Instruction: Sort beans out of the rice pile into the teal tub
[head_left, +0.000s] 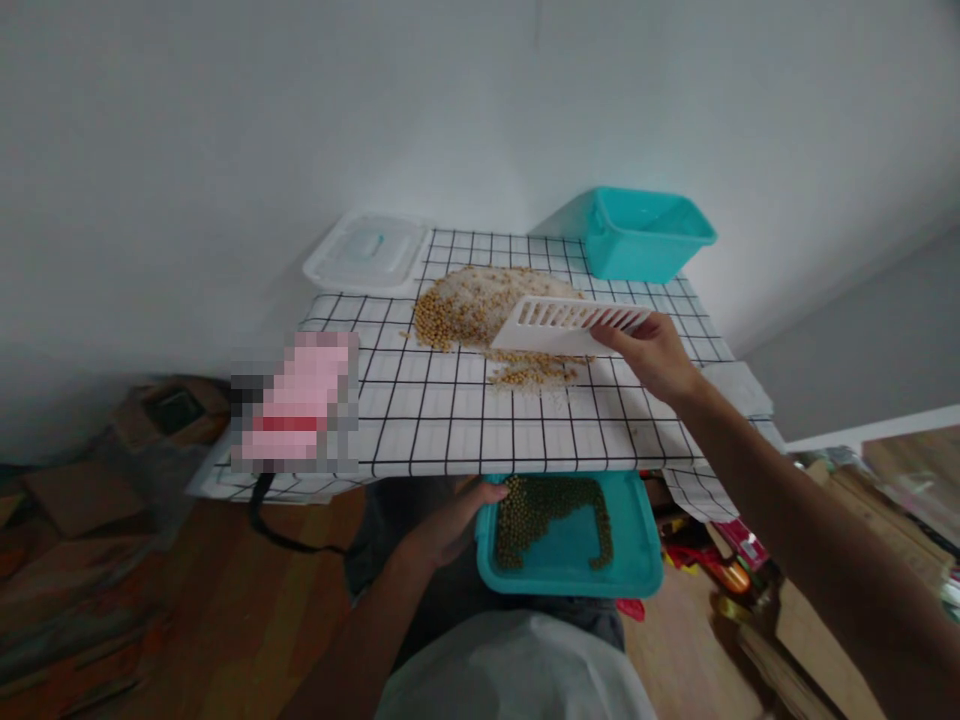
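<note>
In my right hand (649,350) is a white slotted scraper (555,335), its edge down beside a mound of rice mixed with yellow soybeans (480,300). A thin strip of soybeans (532,372) lies on the near side of the scraper. My left hand (461,515) grips the left rim of a teal tray (637,575), which sits below the table edge over my lap. Inside the tray, soybeans (551,500) are spread along its far and left sides. The underside of my left fingers is hidden.
A teal bin (641,255) stands at the table's back right corner, and a clear lid (367,250) lies at the back left. A blurred pink object (304,395) rests on the left of the checked tablecloth (420,425). Cartons (90,500) crowd the floor at left.
</note>
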